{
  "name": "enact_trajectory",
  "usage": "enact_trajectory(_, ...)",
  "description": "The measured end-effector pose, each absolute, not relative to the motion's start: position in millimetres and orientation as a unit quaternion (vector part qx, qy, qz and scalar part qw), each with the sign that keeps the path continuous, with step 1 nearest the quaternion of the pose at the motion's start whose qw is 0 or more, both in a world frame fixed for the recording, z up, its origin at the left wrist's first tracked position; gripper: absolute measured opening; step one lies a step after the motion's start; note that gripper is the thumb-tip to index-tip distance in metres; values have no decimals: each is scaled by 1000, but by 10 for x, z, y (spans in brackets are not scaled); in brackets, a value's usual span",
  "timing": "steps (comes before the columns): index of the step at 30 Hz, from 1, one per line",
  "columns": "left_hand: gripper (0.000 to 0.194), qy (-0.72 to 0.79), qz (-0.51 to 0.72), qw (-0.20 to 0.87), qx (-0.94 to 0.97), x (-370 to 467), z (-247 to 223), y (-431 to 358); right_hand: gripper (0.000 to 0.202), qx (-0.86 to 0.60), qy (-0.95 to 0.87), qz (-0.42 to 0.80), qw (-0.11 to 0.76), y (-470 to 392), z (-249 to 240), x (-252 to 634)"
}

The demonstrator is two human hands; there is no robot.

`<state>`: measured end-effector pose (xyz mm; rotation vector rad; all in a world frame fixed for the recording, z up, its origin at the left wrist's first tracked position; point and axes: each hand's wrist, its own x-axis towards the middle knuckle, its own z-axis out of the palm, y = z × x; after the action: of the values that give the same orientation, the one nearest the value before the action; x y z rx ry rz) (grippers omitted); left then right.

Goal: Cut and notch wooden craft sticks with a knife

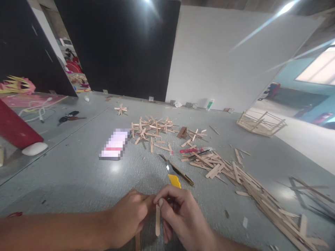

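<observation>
My right hand point(184, 212) pinches a wooden craft stick point(157, 223) near its upper end, and the stick hangs down toward me. Against those fingertips lies my left hand point(133, 211), its fingers curled closed; what they grip is hidden. A second wooden strip point(138, 241) shows partly below the left hand. Just beyond the right hand is a yellow-ended item point(174, 180) with a pale, shiny tip; its kind is unclear. Beside it a slim dark-and-gold tool, like a craft knife point(183, 174), rests on the grey table point(78, 188).
Loose craft sticks point(222, 164) spread across the right side, with star-shaped stick pieces point(154, 127) behind. A blurred-out phone-like rectangle point(115, 144) lies left of centre. Farther off are a stick frame point(261, 123), a red cylinder point(17, 125), keys point(69, 118) and a white cable point(40, 111).
</observation>
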<state>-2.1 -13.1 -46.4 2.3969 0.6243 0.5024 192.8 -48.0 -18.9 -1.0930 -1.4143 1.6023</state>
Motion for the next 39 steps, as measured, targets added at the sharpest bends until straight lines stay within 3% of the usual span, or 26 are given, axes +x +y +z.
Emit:
enact_trajectory(10,20,218,205,353,887,-12,-370,-123,39,-353,-529,676,373,-398,-138,1984)
enact_trajectory(17,15,263,205,291,897,-7,-369,-113,35,-338,-557,654,385,-351,-148,2086)
enact_trajectory(21,17,252,216,177,926,-34,-199,-100,35,-343,-587,619,392,-384,-124,2121)
enact_trajectory(25,39,214,265,-93,936,-90,-57,-104,41,-362,-621,566,403,-417,-145,2124)
enact_trajectory(28,39,193,229,-256,919,-82,-26,-122,37,-376,-670,523,369,-417,-173,2100)
enact_trajectory(34,33,210,211,-326,897,-24,28,-139,16,-440,-723,385,368,-409,-136,2078)
enact_trajectory(39,38,228,197,-338,892,-11,30,-191,17,-393,-722,407,399,-408,-165,2090)
